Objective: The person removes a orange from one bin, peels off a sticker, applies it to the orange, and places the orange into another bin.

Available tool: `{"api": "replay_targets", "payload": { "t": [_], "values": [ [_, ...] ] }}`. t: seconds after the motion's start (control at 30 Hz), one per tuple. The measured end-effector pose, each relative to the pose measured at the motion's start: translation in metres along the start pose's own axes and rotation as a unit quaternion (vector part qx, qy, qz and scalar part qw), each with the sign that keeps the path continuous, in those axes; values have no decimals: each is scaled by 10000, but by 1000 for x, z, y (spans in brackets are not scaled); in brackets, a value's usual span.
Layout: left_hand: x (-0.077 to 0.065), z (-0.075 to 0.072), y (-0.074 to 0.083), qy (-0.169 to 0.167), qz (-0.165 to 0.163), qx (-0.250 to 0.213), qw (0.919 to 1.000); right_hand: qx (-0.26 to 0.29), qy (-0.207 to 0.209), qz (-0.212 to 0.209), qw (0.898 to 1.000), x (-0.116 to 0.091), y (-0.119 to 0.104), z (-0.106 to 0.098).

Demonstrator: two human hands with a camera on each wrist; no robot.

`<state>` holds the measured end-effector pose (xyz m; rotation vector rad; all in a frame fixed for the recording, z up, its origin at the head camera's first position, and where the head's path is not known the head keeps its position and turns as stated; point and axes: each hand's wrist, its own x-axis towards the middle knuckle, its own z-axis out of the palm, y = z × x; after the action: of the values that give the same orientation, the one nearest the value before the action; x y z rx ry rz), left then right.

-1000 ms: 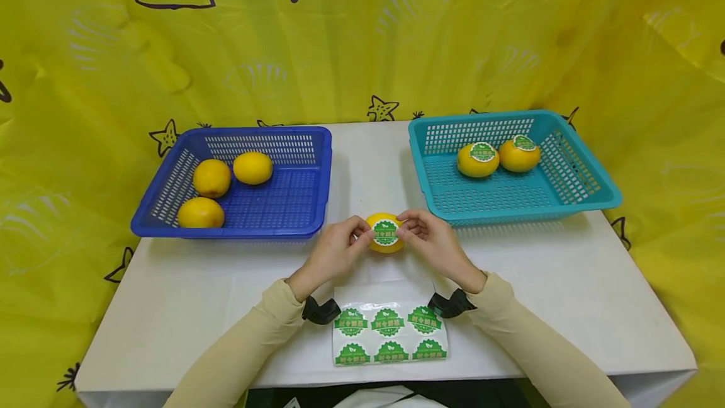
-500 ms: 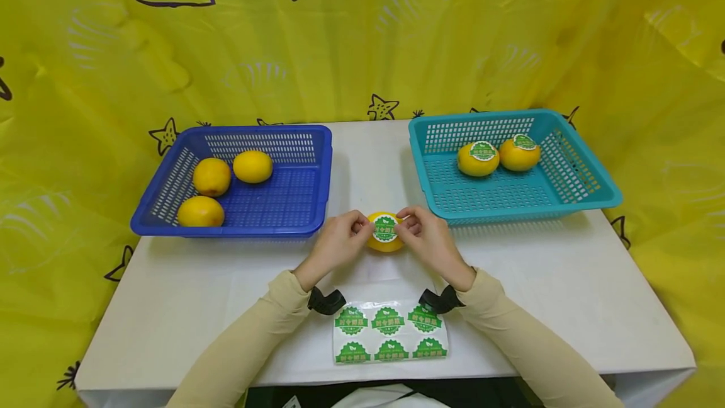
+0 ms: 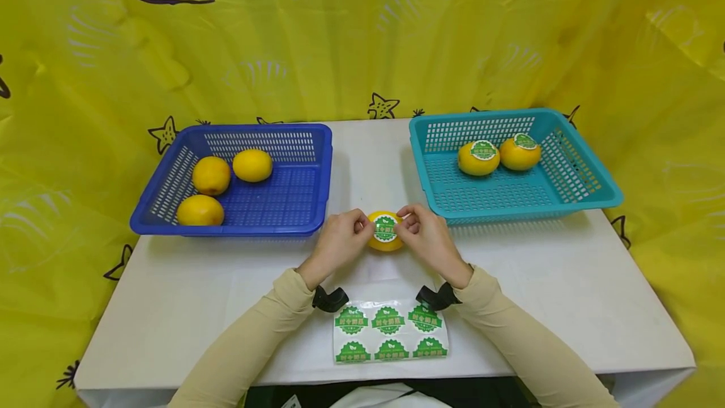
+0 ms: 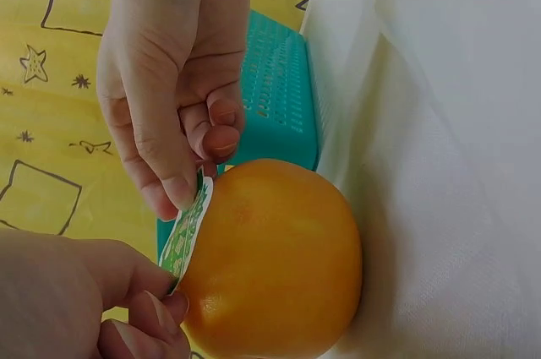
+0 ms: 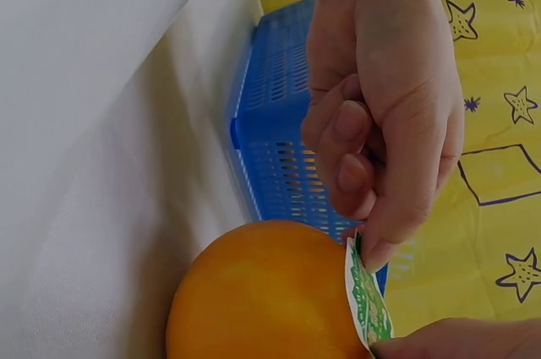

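An orange [image 3: 385,247] sits on the white table between my two hands, a round green-and-white sticker [image 3: 386,228] against its upper side. My left hand [image 3: 342,238] pinches the sticker's left edge between thumb and finger. On the opposite edge, my right hand [image 3: 428,237] pinches with thumb and forefinger, its other fingers curled in. In the left wrist view, the sticker [image 4: 188,228] stands nearly edge-on along the orange [image 4: 275,262]. The right wrist view shows the sticker [image 5: 368,296] bowed slightly, its upper edge lifted off the peel.
A sheet of green stickers [image 3: 389,332] lies in front, near the table's edge. The blue basket [image 3: 226,230] at left holds three unlabelled fruits. At right, the teal basket [image 3: 527,211] holds two fruits with stickers on them. A yellow curtain [image 3: 362,36] hangs behind.
Both wrists have drawn slightly inward and forward, while the fingers stay at the sticker's edges. The sticker has shifted slightly away from me on the orange.
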<state>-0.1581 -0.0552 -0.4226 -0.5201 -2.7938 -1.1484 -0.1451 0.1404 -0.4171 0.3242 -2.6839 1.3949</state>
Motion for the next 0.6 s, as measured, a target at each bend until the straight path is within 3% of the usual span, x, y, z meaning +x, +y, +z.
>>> {"api": "replay_targets", "payload": {
  "t": [0.6],
  "values": [
    [-8, 2, 4, 140, 191, 436, 9988, -502, -106, -352, 9981, -2, -2, -2]
  ]
}}
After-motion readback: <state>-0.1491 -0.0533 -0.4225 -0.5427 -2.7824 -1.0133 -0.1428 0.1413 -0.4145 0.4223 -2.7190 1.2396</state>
